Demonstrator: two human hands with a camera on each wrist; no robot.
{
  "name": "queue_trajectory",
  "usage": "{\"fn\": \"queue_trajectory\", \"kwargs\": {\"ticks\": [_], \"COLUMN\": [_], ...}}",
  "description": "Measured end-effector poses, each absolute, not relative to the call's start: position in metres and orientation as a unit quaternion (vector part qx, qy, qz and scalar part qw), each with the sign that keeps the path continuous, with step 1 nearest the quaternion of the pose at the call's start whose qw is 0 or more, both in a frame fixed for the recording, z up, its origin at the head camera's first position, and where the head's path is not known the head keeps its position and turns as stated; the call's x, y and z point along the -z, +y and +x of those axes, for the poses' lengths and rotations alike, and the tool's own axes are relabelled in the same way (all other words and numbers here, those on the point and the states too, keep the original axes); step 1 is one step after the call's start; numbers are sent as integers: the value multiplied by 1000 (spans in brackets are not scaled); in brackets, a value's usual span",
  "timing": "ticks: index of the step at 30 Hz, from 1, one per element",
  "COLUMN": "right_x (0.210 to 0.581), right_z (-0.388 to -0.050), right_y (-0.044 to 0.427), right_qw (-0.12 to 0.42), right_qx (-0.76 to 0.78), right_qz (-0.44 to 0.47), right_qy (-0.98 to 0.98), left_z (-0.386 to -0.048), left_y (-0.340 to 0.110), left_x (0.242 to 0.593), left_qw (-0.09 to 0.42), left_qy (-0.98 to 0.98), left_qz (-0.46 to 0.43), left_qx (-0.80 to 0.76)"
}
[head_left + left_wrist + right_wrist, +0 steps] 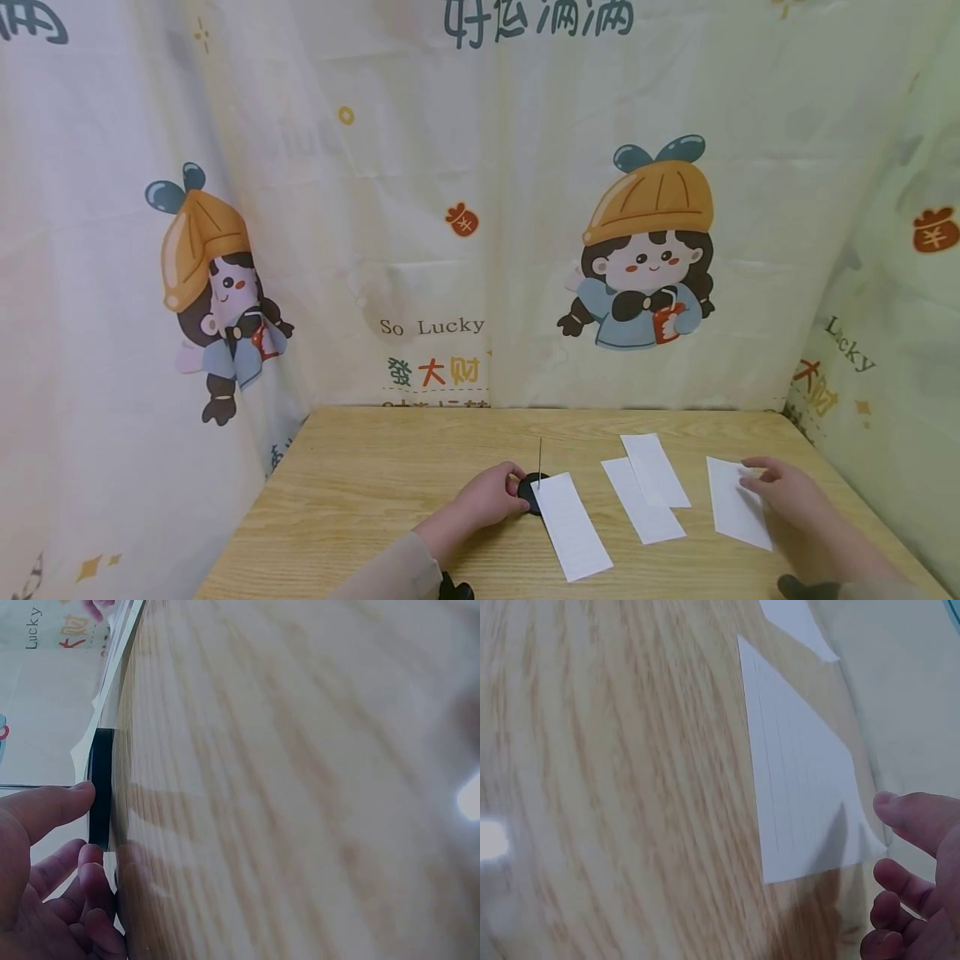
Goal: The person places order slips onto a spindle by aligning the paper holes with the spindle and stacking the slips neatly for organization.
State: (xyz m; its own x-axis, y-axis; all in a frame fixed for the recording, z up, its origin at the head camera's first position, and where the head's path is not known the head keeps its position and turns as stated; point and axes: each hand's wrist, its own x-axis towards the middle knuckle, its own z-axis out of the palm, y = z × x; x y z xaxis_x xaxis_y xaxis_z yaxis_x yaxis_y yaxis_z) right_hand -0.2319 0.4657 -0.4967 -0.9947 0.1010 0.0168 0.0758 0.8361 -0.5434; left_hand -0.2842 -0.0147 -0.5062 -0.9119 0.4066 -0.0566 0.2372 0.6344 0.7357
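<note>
A bill spike with a round black base [529, 493] and a thin upright needle [540, 458] stands on the table. My left hand [491, 496] grips the base's left edge; in the left wrist view the thumb [64, 801] presses on the base [102, 787]. One white paper slip [573, 529] overlaps the base with its upper corner at the needle's foot; whether it is pierced I cannot tell. At the right, my right hand [787, 493] hovers over the edge of a lined slip [735, 504], its fingers loosely bent and apart from the paper [799, 780] in the right wrist view.
Between the hands lie two overlapping slips, one nearer [641, 504] and one farther back [656, 471]. The wooden table [337, 500] is bordered by a printed curtain [420, 250] at the back and both sides.
</note>
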Motion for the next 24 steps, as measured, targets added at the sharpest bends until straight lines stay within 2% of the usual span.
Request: {"fn": "queue_trajectory", "kwargs": {"ticks": [24], "right_x": [507], "right_z": [-240], "right_y": [479], "right_qw": [-9], "right_qx": [-273], "right_qz": [-59], "right_qy": [-960], "left_z": [-287], "left_y": [-16], "left_x": [511], "left_qw": [112], "left_qy": [896], "left_qz": [179], "left_qx": [-392]}}
